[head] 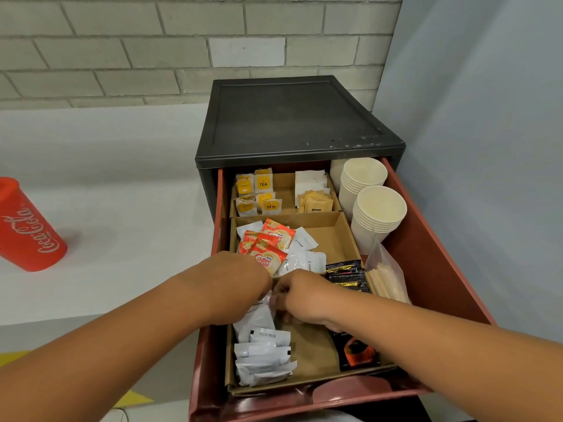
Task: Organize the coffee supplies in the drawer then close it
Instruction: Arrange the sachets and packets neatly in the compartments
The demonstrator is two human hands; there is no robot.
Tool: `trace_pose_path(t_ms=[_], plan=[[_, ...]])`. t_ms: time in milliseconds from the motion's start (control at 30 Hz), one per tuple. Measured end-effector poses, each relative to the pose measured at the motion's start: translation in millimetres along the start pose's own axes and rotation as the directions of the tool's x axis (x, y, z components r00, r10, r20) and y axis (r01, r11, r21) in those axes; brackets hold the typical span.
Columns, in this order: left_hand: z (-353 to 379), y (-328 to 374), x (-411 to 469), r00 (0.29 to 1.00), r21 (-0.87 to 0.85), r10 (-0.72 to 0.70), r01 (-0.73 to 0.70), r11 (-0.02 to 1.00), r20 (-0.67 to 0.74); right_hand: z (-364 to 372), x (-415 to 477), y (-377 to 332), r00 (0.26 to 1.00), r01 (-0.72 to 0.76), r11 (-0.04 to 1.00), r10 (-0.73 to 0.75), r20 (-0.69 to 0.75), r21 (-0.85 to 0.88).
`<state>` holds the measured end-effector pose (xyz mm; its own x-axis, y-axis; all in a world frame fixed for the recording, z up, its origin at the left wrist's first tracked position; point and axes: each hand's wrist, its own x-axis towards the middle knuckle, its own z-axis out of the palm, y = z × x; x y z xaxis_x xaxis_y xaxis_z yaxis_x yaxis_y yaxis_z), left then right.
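Note:
The red drawer [432,239] is pulled out of a dark cabinet [292,123]. Cardboard trays inside hold yellow tea bags [257,193], brown sugar packets [315,202], red creamer sachets [268,242] and white cream sachets [301,260]. The front tray holds white sachets [262,351] and black packets [355,351]. My left hand [240,284] and my right hand [300,295] meet over the front tray, both pinching a white sachet [268,300] between them. Their fingertips are partly hidden.
Two stacks of paper cups [377,214] stand at the drawer's right side. A clear bag of wooden stirrers [387,278] leans in front of them, beside black packets [347,275]. A red Coca-Cola cup [27,229] stands on the white counter [122,208] at left. A grey wall is on the right.

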<state>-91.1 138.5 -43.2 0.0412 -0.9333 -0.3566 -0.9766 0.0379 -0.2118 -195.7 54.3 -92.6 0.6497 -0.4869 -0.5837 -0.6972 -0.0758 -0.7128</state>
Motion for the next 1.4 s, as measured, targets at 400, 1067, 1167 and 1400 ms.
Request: trace_pose_path(t_ms=[400,1067,1167,1400], plan=[[-5,4,-10,0.994,0.148,0.068,-0.080,0.986,0.085,15,10,-1,0.962,-0.272,0.892,0.252,0.103,0.360],[-15,11,-13,0.977,-0.135,0.072,-0.045,0.990,0.199,2,-30,8,0.939,0.229,0.879,-0.087,0.332,-0.419],[-15,9,-13,0.971,-0.144,0.085,-0.054,0.988,0.222,5,-30,7,0.942,0.307,0.764,-0.160,0.293,-0.568],[-21,11,-15,0.928,-0.281,0.093,0.013,0.960,0.361,-3,-37,0,0.922,0.368,0.674,-0.351,0.160,-0.641]])
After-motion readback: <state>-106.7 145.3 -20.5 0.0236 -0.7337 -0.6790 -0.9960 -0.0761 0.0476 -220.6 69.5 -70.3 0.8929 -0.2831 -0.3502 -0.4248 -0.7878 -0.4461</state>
